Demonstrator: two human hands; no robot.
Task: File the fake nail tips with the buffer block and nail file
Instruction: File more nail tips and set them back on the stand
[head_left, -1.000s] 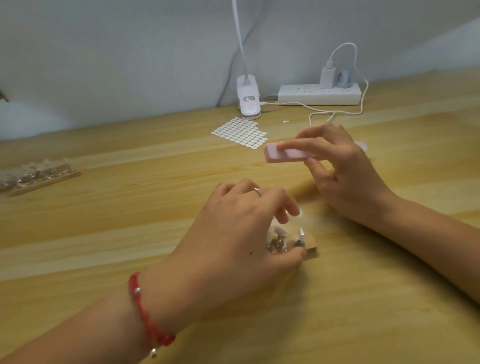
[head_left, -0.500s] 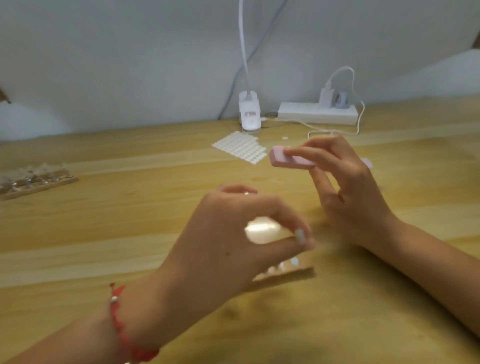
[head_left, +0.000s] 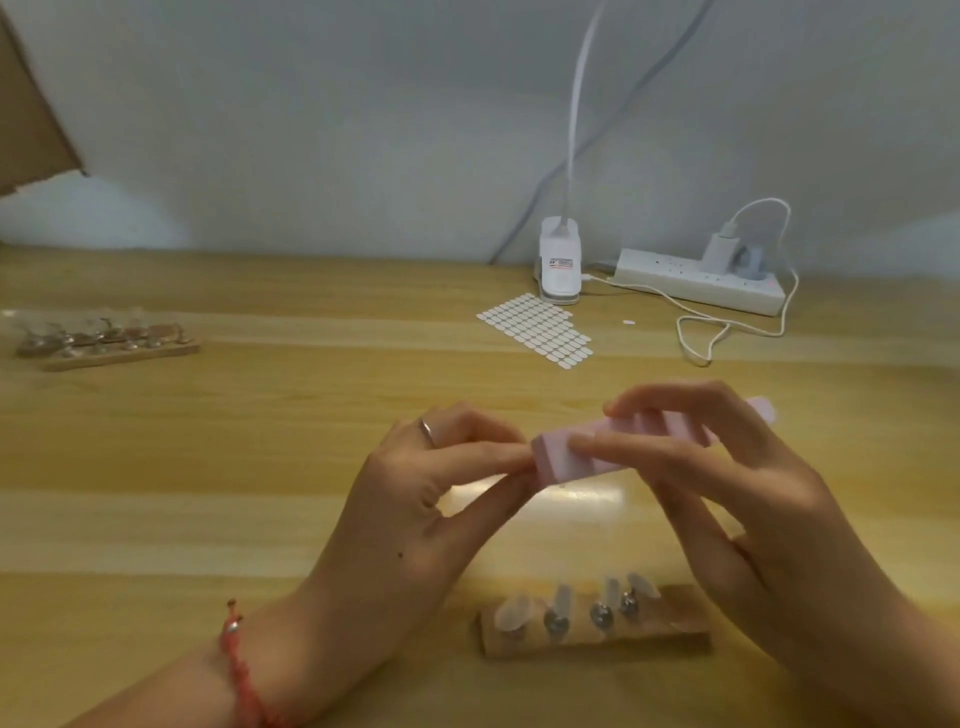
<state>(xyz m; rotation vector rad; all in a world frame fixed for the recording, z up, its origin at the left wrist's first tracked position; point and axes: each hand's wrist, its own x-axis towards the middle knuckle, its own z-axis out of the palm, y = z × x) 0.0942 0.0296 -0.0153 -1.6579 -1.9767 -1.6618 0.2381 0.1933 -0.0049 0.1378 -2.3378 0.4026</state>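
Observation:
My right hand (head_left: 737, 499) grips a pink buffer block (head_left: 563, 460) above the table, fingers laid over its top and thumb underneath. My left hand (head_left: 431, 499) pinches thumb and forefinger together right at the block's left end. They hold a small fake nail tip that the fingertips almost fully hide. Below both hands a wooden holder (head_left: 675, 642) lies on the table. It carries several clear nail tips (head_left: 511, 613) on little metal stands.
A second wooden holder with nail tips (head_left: 111, 340) lies at the far left. A sheet of white oval stickers (head_left: 535, 327), a white lamp clip (head_left: 558, 265), and a power strip (head_left: 691, 280) with a looping white cable (head_left: 698, 338) sit along the back wall.
My left hand rose off the wooden holder and went up to the buffer block. My right hand brought the block down and toward the left hand until they met.

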